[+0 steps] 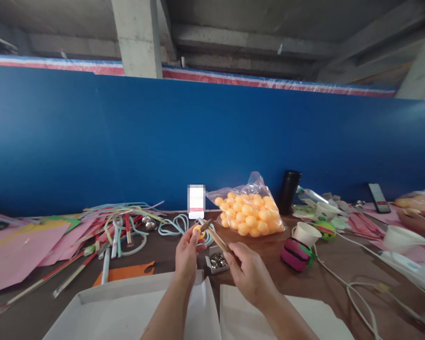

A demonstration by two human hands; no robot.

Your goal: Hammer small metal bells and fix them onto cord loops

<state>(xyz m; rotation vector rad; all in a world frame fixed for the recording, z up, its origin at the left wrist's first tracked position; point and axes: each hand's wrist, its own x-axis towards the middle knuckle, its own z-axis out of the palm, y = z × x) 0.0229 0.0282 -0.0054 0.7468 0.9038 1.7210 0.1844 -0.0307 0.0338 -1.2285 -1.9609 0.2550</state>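
An orange plastic ball (198, 231), like a table-tennis ball, is pinched between the thumb and fingers of my left hand (187, 252). My right hand (248, 271) is closed around a tan-handled tool (216, 240) with a dark pointed metal tip. That tip meets the ball at its right side; whether it has gone into the ball I cannot tell. Between and below my hands stands a small white box (219, 270) of shiny metal balls. Behind them sits a clear plastic bag (250, 215) full of similar orange balls.
A phone (196, 202) leans upright behind my hands. Tubes and cords (127, 231) lie tangled at left beside pink paper (21, 255). At right are a black bottle (289, 191), a magenta pouch (294, 255), paper cups (306, 233) and a white cable (354, 288). White trays (127, 307) lie in front.
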